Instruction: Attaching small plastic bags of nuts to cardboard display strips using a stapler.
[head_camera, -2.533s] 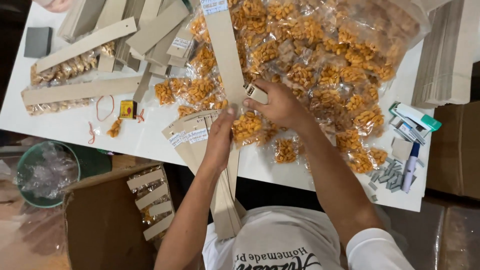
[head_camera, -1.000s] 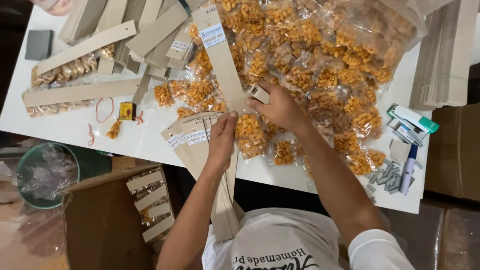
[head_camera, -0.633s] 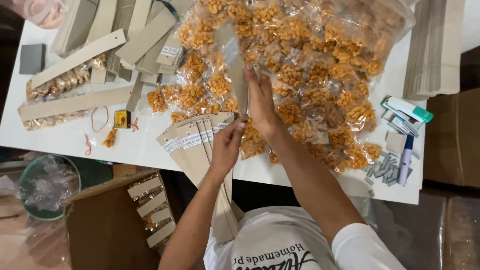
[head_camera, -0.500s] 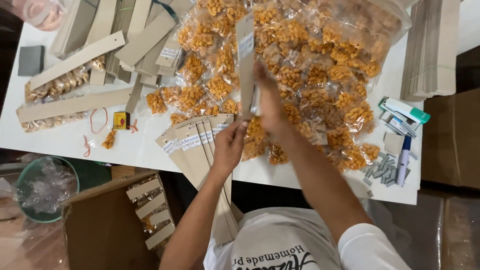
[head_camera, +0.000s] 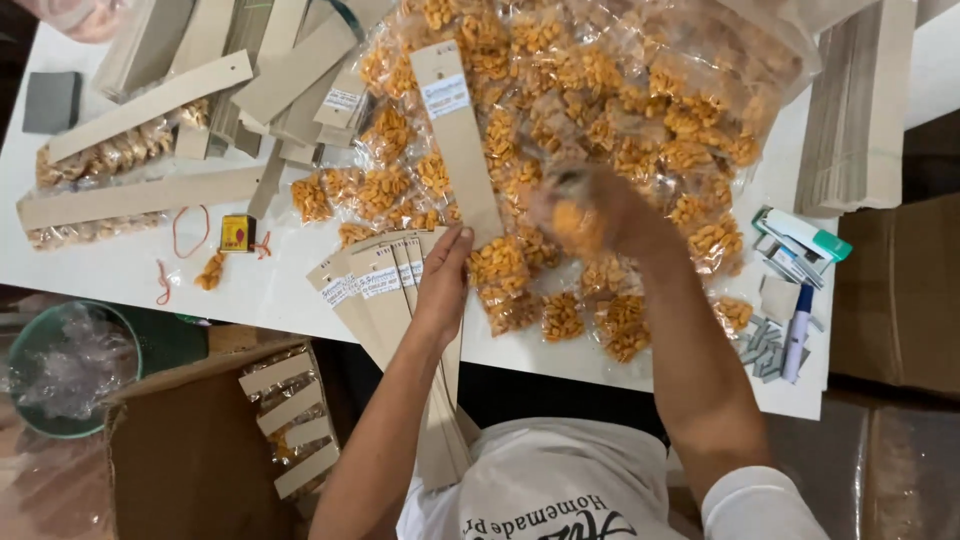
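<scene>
A: Where are the hands now?

B: The left hand (head_camera: 443, 285) lies flat, fingers spread, pinning the fan of cardboard strips (head_camera: 385, 290) at the near edge of the white surface (head_camera: 250, 290). One long strip (head_camera: 458, 140) runs from its fingertips toward twelve o'clock, across the heap of snack packets (head_camera: 600, 110).

A: And the right hand (head_camera: 590, 210)?

B: At three o'clock of the left, blurred; it seems closed on a small orange packet (head_camera: 575, 222), though I cannot tell the grip for sure.

A: How should this step go?

B: I'd keep the left palm firm so the fan doesn't slide, and bring the packet squarely to the long strip's lower end.

A: What differs from half a second ago?

B: Then the right hand gripped the long strip, held up on edge; now the strip lies flat and the hand has moved off to the packets.
</scene>
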